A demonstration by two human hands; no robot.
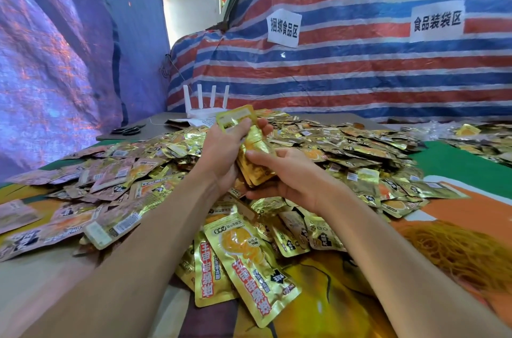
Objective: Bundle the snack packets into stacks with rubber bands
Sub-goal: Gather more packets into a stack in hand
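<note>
Left grip: the left grip [221,150] was raised over the middle of the heap, its fingers curled round the far side of the held stack [253,163] and its thumb pressed near the top

Top packet: a yellow-green top packet [235,117] stuck up out of the left grip, tilted, higher than the rest of the stack

Right grip: the right grip [289,175] clasped the lower end of the same stack, thumb laid across the front face and fingers tucked underneath

Held stack: several gold packets lay pressed face to face, slanting between the two grips; whether a band was round them I could not tell

Loose packets: the heap of packets [346,143] spread across most of the bench, gold foil lying every way up, thickest just behind the hands

Nearest packets: a few near packets [249,260] lay face up between the two forearms, overlapping, with red lettering and an orange picture

Rubber bands: a tangle of yellowish rubber bands [457,249] lay on the bench just beside the right forearm, apart from the heap

Bench: the bench [457,166] was covered by a printed sheet in green and orange

Far edge: a white router [206,105] with four upright aerials stood behind the heap, and dark scissors [128,130] lay to its left

Backdrop: a red, white and blue striped tarp [360,74] hung behind, with two paper signs [284,27] stuck on it; a blue tarp [55,60] closed off the left side
</note>
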